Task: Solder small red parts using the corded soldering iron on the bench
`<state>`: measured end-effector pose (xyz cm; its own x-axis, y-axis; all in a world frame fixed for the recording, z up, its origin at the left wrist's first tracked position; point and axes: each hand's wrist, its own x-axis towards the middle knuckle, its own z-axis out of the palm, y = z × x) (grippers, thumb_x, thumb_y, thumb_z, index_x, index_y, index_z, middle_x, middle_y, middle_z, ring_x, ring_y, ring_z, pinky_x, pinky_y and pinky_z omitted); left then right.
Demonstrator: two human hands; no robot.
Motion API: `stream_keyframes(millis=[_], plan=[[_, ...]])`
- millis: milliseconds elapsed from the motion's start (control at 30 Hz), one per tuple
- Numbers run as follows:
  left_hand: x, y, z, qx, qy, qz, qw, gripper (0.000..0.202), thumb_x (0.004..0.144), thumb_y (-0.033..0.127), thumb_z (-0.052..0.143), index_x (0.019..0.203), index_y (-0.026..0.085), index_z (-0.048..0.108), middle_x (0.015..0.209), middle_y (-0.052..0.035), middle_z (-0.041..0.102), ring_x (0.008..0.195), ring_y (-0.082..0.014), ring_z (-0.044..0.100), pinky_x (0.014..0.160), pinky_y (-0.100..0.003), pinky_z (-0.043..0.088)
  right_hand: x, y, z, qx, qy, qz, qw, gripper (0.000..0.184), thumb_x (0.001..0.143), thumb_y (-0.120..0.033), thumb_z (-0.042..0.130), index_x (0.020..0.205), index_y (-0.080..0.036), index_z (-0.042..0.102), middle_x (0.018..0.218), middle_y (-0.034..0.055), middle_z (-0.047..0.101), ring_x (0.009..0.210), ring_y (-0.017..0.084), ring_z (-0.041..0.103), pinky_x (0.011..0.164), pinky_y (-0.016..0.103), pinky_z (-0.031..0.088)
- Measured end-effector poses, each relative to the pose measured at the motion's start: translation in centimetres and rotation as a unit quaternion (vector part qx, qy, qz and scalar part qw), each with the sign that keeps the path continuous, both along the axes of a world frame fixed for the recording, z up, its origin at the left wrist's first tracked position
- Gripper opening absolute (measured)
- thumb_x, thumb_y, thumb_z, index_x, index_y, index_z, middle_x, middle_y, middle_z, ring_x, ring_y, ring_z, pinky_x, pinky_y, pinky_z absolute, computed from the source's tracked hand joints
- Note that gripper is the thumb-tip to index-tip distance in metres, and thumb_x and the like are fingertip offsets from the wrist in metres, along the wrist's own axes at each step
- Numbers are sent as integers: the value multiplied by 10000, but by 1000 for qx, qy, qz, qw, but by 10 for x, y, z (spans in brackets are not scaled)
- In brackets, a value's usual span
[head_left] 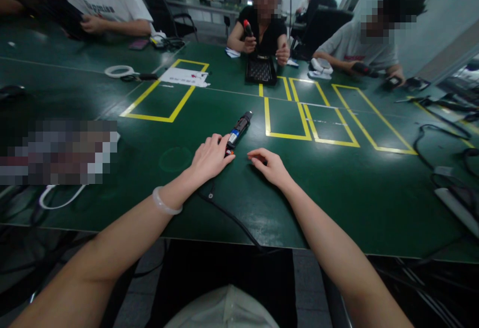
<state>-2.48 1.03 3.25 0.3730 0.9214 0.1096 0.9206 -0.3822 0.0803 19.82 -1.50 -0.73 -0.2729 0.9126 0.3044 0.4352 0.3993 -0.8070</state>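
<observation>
My left hand [211, 157], with a pale bracelet on its wrist, lies over the rear end of a pen-shaped electric screwdriver [239, 127]. Its fingers and thumb close around that end and hide it. The black tool has a blue and silver band, and its tip points away to the upper right. A black cable [239, 224] comes out below my left hand and runs over the table's front edge. My right hand [270, 166] is just to the right, apart from the screwdriver, its fingers loosely curved and holding nothing I can see.
The green table [329, 208] carries several yellow tape outlines [288, 136]. A white paper [183, 76] lies at the back left. Opposite, a person holds a red-tipped tool [247, 28] above a black tray [261, 82]. Cables [430, 128] crowd the right side; other people sit around.
</observation>
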Motion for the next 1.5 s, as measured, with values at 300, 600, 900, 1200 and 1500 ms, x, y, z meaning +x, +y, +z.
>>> stream_keyframes(millis=[300, 600, 900, 1200, 1500], plan=[[-47, 57, -7, -18, -41, 119, 992, 668, 920, 526, 527, 1488, 194, 413, 1366, -220, 479, 1182, -400, 526, 958, -505, 446, 2, 0, -1, -33, 10, -6, 999, 215, 921, -289, 570, 1063, -188, 696, 935, 55, 734, 781, 166, 671, 758, 316, 546], [-108, 93, -8, 0, -60, 212, 975, 691, 877, 519, 560, 1472, 190, 440, 1409, -255, 462, 1238, -464, 489, 976, -597, 409, 2, 0, -1, -40, 11, -2, 999, 206, 912, -281, 573, 1038, -182, 702, 911, 52, 739, 789, 170, 682, 796, 331, 551], [-134, 93, -13, 61, -103, 251, 960, 583, 873, 474, 575, 1383, 206, 485, 1378, -209, 510, 1260, -422, 464, 1048, -602, 315, 3, 0, -1, -47, 3, 1, 999, 206, 908, -283, 578, 1044, -190, 702, 901, 46, 740, 793, 172, 683, 789, 327, 540], [-125, 87, -9, 87, -63, 262, 959, 424, 906, 423, 520, 1206, 130, 579, 1295, -209, 558, 1165, -377, 529, 1031, -499, 361, 2, -1, 1, -35, -8, 4, 999, 210, 910, -299, 574, 1032, -186, 703, 908, 44, 739, 784, 168, 665, 762, 311, 514], [-111, 82, -4, 135, -183, 201, 953, 377, 976, 381, 387, 1210, 149, 572, 1380, -175, 529, 1261, -323, 493, 1087, -462, 345, 1, -1, 1, -33, -4, 6, 999, 231, 912, -321, 578, 1059, -190, 699, 892, 35, 727, 786, 165, 655, 748, 303, 506]])
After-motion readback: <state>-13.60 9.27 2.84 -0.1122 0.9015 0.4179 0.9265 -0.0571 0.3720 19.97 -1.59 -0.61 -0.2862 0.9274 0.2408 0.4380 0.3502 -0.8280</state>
